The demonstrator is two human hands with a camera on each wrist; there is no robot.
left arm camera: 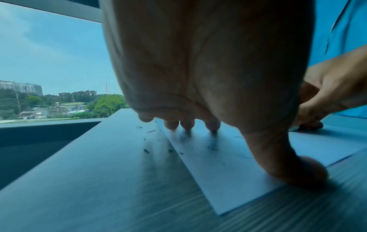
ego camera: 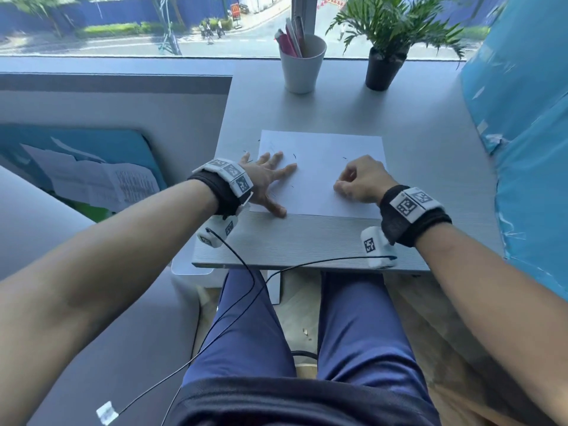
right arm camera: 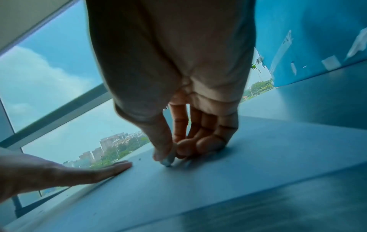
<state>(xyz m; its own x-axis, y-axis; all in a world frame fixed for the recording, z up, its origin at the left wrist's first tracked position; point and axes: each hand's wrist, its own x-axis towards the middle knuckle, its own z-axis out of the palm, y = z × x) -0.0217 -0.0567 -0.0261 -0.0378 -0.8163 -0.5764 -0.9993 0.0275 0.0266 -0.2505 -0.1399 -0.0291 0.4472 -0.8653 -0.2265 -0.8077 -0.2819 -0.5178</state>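
A white sheet of paper (ego camera: 319,179) lies flat on the grey table (ego camera: 307,241). My left hand (ego camera: 264,179) presses on the sheet's left edge with fingers spread and straight, thumb at the near corner (left arm camera: 305,172). My right hand (ego camera: 359,182) sits on the sheet's right part, fingers curled. In the right wrist view its thumb and forefinger pinch a small pale piece (right arm camera: 167,160), like an eraser, against the paper (right arm camera: 218,180). Dark crumbs (left arm camera: 147,151) and short marks lie scattered on the paper and the table near my left hand.
A white cup of pens (ego camera: 302,67) and a potted plant (ego camera: 384,66) stand at the table's far edge by the window. A blue wrapped panel (ego camera: 522,149) rises along the right side. Loose papers (ego camera: 92,179) lie on a lower surface at left. Cables hang from my wrists.
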